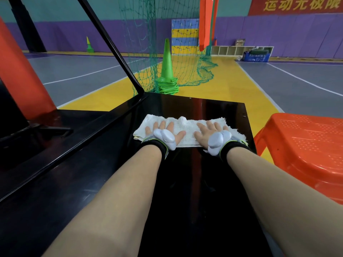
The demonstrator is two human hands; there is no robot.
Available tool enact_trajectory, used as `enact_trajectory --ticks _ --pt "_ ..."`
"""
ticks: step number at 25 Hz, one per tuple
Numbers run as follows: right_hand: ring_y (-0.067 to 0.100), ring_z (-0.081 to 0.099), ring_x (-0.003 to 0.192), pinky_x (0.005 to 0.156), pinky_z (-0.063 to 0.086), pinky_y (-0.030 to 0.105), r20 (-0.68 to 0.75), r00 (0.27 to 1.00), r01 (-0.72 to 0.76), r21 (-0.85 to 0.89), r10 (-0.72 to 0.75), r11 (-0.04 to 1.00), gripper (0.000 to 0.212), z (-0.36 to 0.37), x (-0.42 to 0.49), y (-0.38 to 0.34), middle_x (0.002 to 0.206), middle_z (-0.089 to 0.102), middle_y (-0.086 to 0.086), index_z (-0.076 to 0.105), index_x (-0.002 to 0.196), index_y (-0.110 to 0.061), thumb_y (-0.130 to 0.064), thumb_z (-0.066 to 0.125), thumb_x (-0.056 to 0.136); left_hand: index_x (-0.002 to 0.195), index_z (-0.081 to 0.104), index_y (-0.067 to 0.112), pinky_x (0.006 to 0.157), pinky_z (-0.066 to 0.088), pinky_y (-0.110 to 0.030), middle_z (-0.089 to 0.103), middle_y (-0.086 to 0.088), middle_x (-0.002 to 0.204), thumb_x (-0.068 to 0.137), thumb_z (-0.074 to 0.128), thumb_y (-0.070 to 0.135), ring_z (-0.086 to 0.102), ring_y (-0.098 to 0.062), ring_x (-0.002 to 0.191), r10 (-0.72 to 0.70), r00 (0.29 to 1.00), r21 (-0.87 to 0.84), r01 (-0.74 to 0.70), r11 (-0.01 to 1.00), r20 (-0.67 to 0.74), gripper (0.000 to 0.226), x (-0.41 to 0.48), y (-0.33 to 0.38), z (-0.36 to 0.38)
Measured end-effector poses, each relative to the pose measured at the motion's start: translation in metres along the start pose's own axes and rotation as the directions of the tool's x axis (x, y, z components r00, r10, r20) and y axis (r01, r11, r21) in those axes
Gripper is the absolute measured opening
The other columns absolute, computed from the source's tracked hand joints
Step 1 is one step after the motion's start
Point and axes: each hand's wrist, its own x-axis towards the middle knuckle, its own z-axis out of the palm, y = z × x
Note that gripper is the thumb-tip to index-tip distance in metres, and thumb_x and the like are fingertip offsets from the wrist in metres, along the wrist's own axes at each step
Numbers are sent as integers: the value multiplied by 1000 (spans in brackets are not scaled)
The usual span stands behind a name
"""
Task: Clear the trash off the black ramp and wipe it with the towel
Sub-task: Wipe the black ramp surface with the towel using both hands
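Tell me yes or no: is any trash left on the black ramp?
No: the black ramp shows only the white towel, pressed flat under the left hand and right hand.

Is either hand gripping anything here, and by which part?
Nothing is gripped. The left hand and right hand lie flat, fingers spread, atop the white terry towel on the glossy black ramp.

Towel (185, 131) lying across the far part of the ramp (185, 182), left hand (164, 133) and right hand (211, 133) flat upon it; stool (304, 145) right of the ramp, stacked cones (167, 71) beyond.
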Motion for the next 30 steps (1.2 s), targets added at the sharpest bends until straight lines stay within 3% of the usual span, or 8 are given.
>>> enact_trajectory --ticks 2,7,13,16,21,24,28,30 --pt "30 3 145 113 0 54 -29 999 -43 72 45 996 61 -3 -17 -4 160 4 1 6 144 -40 -51 24 88 149 7 36 111 0 -50 4 4 160 77 10 82 0 -24 145 1 1000 26 -1 1000 13 86 -21 -1 -4" --pt "31 9 142 112 4 54 -40 998 -39 68 41 997 60 -3 -57 -12 158 10 2 13 140 -39 -47 39 86 149 5 36 110 -3 -51 1 5 160 77 7 81 -3 -23 145 19 999 30 -20 999 30 84 -62 -4 -3" --pt "29 8 144 113 2 52 -24 994 -102 125 106 987 65 -5 -110 -27 160 8 1 13 145 -39 -55 24 82 148 3 35 109 -3 -52 1 5 160 75 -1 79 -2 -25 145 33 999 45 -33 998 18 86 -117 -12 -4" --pt "31 2 144 111 1 56 -9 999 -33 64 34 997 56 -4 -132 -27 159 3 -2 12 136 -41 -53 34 86 148 2 34 108 -4 -52 3 5 159 72 -4 77 -1 -25 145 38 999 34 -39 999 22 88 -142 -12 -7" --pt "29 0 145 112 -2 54 6 998 -58 92 58 994 61 -7 -169 -33 160 1 -1 10 141 -41 -55 26 84 149 3 33 109 -4 -52 4 4 159 75 1 76 -2 -24 145 35 999 19 -36 999 40 85 -174 -12 -10" --pt "25 2 146 114 -5 49 15 992 -123 207 123 971 75 -12 -187 -39 161 5 -1 10 148 -38 -58 8 76 149 2 33 110 -5 -52 1 3 160 79 2 74 -3 -24 145 40 998 34 -41 999 52 81 -193 -14 -15" --pt "28 1 146 113 -2 51 -8 996 -82 145 84 986 67 -13 -206 -43 160 4 3 10 148 -35 -51 26 85 149 1 32 111 -7 -52 0 3 160 79 2 74 -5 -24 145 49 997 18 -51 999 65 81 -216 -16 -19" --pt "28 1 146 114 -2 51 7 996 -90 145 90 985 67 -16 -214 -44 161 4 3 10 148 -35 -52 26 85 149 2 33 112 -8 -51 0 3 160 80 4 74 -5 -24 145 42 997 6 -43 999 64 80 -224 -15 -20"
